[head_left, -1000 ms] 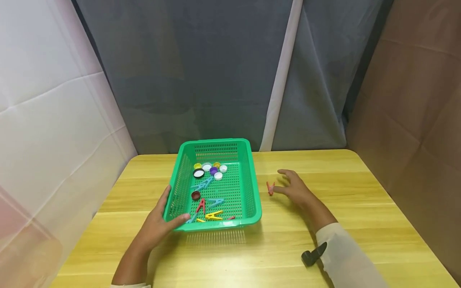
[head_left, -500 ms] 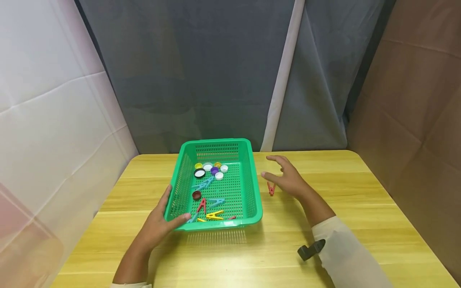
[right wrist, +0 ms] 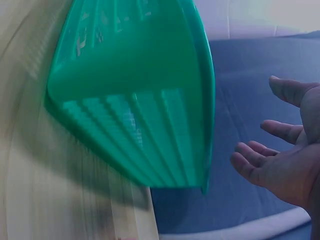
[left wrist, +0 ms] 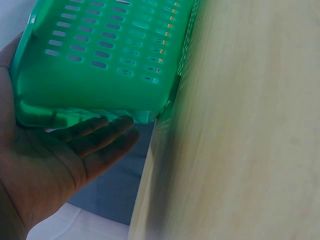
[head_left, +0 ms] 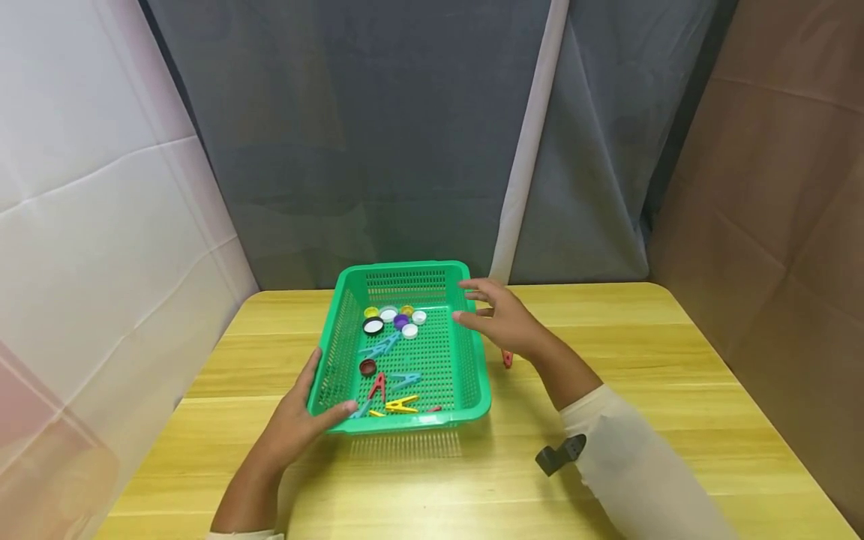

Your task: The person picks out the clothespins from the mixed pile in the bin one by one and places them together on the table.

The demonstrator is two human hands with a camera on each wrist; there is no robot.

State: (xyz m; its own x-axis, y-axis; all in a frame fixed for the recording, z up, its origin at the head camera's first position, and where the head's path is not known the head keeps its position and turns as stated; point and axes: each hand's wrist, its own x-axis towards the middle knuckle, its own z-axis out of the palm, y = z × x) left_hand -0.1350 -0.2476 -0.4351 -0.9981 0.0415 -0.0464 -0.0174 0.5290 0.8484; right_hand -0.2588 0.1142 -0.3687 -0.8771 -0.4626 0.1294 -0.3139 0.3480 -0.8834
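Note:
A green plastic basket [head_left: 483,375] stands on the table. My left hand [head_left: 297,420] grips its near left side, thumb over the rim; in the left wrist view, the fingers [left wrist: 107,132] lie along the outside wall. Over the right rim is my right hand [head_left: 502,319], fingers spread and nothing in them; the right wrist view shows that hand [right wrist: 287,170] apart from the basket [right wrist: 130,65]. Inside lie bottle caps, among them a purple cap [head_left: 401,322] and a brown cap [head_left: 367,367], with blue clothespins [head_left: 382,345], a yellow clothespin [head_left: 402,404] and a red clothespin [head_left: 378,385].
Another red clothespin [head_left: 508,359] lies on the wooden table [head_left: 607,337] right of the basket, partly hidden by my right hand. A grey curtain [head_left: 337,150] hangs behind the table, with pale cloth [head_left: 135,225] at left and brown cloth [head_left: 763,225] at right.
My right hand has moved left, from beside the red clothespin on the table to over the basket's right rim. That clothespin stays where it was. The left hand and basket hold still.

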